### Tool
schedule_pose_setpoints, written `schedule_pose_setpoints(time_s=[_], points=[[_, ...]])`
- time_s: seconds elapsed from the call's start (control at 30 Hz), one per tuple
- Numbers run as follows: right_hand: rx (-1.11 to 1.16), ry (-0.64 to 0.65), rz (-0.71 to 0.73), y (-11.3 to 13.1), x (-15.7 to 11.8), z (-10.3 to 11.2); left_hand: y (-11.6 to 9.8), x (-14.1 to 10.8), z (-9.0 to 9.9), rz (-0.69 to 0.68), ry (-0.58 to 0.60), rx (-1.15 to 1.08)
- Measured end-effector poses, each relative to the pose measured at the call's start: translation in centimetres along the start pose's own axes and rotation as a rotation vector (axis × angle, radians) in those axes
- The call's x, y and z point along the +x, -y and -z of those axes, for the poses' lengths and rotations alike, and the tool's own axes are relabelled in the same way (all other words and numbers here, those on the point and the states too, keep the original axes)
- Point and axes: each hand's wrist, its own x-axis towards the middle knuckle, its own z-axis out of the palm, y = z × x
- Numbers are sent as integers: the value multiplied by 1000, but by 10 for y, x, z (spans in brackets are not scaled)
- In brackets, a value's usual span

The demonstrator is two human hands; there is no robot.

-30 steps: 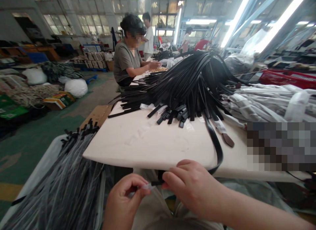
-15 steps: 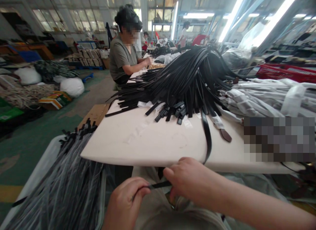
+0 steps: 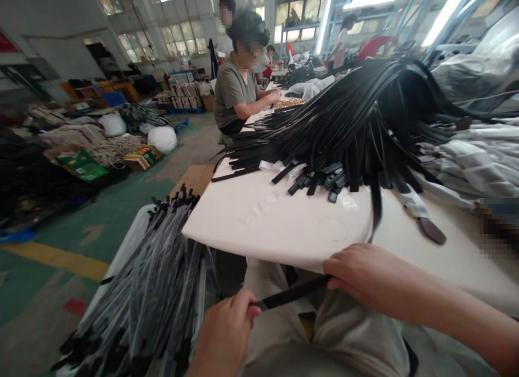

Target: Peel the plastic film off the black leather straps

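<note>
A black strap (image 3: 294, 294) stretches between my two hands above my lap. My left hand (image 3: 229, 325) is closed on it, thumb and fingers pinched together. Farther right, at the table's front edge, my right hand (image 3: 357, 271) is closed around the same strap. Beyond the right hand a length of black strap runs up over the white tabletop (image 3: 300, 226) toward a big heap of black straps (image 3: 357, 107). Loose strap ends hang from the near side of that heap.
Left of the table, a pale bin (image 3: 117, 258) holds plastic-wrapped black straps (image 3: 150, 280). White-wrapped straps (image 3: 482, 155) lie at the right, near a brown leather tip (image 3: 432, 230). A co-worker in a grey shirt (image 3: 235, 91) sits at the table's far left side. Cardboard (image 3: 192, 180) lies behind the bin.
The view has turned left, so the scene sits farther right. My hands have moved apart, and a longer stretch of strap shows between them.
</note>
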Motion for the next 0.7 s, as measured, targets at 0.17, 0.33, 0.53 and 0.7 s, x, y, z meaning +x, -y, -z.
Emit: schedule_pose_setpoints(time_s=[0.17, 0.33, 0.53, 0.7], points=[[73, 69, 181, 17, 13, 1, -15, 2, -8, -157, -226, 14], [206, 153, 62, 21, 13, 3, -5, -4, -9, -99, -250, 53], [305, 165, 86, 25, 6, -4, -23, -2, -17, -310, -346, 35], [351, 216, 181, 35, 3, -15, -46, 7, -26, -384, -365, -95]])
